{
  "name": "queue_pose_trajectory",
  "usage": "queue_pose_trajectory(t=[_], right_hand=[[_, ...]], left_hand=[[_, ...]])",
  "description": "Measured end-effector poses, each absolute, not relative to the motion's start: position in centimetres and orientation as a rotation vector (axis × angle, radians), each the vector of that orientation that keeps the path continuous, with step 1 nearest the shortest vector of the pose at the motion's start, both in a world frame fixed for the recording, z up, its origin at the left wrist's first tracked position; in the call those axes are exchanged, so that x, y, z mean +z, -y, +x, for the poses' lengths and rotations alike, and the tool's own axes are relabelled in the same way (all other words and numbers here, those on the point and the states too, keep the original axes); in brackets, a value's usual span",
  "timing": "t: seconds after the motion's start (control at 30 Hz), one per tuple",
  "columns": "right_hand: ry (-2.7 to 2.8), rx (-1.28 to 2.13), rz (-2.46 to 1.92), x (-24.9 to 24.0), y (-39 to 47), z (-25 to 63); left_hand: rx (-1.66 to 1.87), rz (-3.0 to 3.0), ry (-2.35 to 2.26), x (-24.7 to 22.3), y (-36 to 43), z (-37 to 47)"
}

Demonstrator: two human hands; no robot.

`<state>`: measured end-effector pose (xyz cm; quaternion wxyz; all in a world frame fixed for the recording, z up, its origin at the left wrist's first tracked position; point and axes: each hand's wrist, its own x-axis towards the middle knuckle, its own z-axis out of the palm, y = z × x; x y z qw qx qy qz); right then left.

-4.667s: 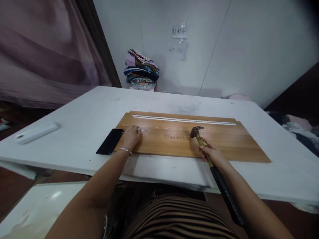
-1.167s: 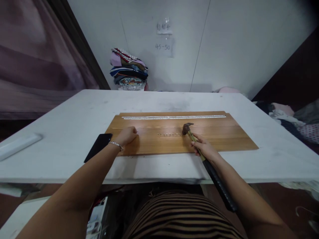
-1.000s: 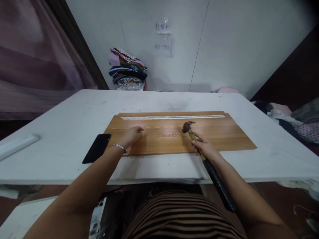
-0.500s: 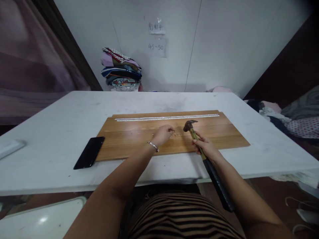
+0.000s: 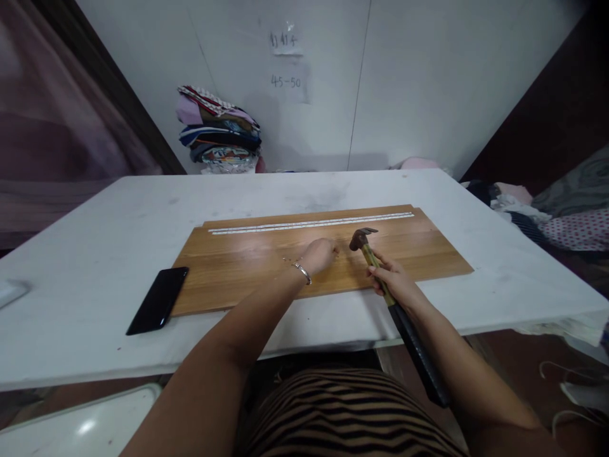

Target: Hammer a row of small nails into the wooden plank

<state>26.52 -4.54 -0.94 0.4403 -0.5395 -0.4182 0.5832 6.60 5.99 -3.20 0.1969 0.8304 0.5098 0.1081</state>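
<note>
My right hand is wrapped round the handle of a claw hammer. The hammer's rusty head is raised at the far end, and its black grip runs back beneath my forearm. Over the middle of a brown wooden board, my left hand has its fingers curled and drawn together low at the surface; what they hold, if anything, cannot be made out. A few tiny slim bits lie on the board just left of that hand, too small to name.
Two white strips with markings run along the board's far side. A black phone lies by its left end. The white table carries the board, and folded clothes are stacked behind its far edge.
My left hand has shifted slightly right over the board, uncovering tiny bits on its left. My right hand keeps its hold on the hammer. The whole view has turned a little.
</note>
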Motion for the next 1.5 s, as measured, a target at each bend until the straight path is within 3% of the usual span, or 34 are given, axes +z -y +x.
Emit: queue_pose_trajectory(t=[0.83, 1.03, 1.33, 1.5], right_hand=[[1.024, 1.445, -1.346, -0.9, 5.0, 26.5], [1.028, 1.48, -1.329, -0.7, 5.1, 26.1], [1.05, 1.505, -1.34, 0.1, 4.8, 24.5], [1.048, 1.489, -1.351, 0.3, 4.6, 24.0]], left_hand=[[0.187, 2.336, -1.439, -3.5, -6.3, 7.6], [0.459, 2.391, -1.28, -3.6, -5.6, 6.5], [0.626, 2.111, -1.806, -3.3, -5.2, -2.9], [0.551, 2.083, -2.143, -4.7, -4.6, -9.2]])
